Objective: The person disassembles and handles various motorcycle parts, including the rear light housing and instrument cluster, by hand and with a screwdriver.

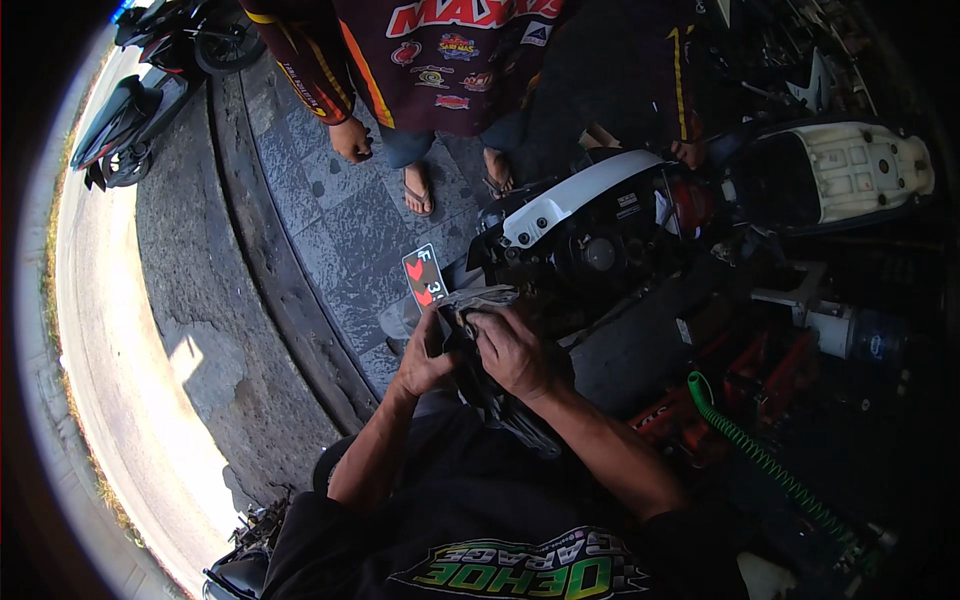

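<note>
I hold a long, dark plastic motorcycle part (pixel 478 385) in front of my chest. Its greyish upper end (pixel 487 296) sticks out above my fingers, and the lower end hangs against my dark shirt. My left hand (pixel 428 352) is closed on its left edge. The curled fingers of my right hand (pixel 510 352) press on its upper middle; whether they also pinch something small there is hidden. Just beyond my left fingertips a number plate (pixel 423 272) with red arrow marks stands tilted; I cannot tell whether it is fixed to the part.
A partly stripped motorcycle (pixel 600 250) with a white side panel (pixel 585 192) stands ahead right, its seat (pixel 865 165) raised. At right are a red toolbox (pixel 690 415), a green coiled hose (pixel 755 455) and a bottle (pixel 875 333). Another person (pixel 450 75) stands opposite. Parked motorcycles (pixel 130 115) line the left.
</note>
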Motion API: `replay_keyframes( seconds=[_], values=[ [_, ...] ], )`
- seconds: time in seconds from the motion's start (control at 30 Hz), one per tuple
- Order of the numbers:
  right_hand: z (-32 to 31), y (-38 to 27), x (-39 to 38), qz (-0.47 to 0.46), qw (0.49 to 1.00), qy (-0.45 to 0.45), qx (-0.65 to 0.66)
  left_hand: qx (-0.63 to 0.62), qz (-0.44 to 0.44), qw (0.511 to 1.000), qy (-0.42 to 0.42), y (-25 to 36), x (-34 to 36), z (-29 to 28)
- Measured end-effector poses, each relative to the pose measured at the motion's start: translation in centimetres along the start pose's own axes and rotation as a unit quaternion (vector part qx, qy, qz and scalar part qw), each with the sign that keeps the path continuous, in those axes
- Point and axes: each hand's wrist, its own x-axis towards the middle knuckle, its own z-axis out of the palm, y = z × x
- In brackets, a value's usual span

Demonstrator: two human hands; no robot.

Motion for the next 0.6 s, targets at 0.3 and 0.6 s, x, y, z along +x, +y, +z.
replay_keyframes(
  seconds=[0.3,0.6],
  values=[
    [-1.9,-1.4,0.7,-0.065,0.997,0.021,-0.028,-0.001,0.002,1.0,0.018,1.3,-0.4,1.2],
    [-2.4,-1.5,-0.3,-0.037,0.999,0.033,-0.023,0.009,0.024,1.0,-0.013,1.3,-0.5,1.4]
  ],
)
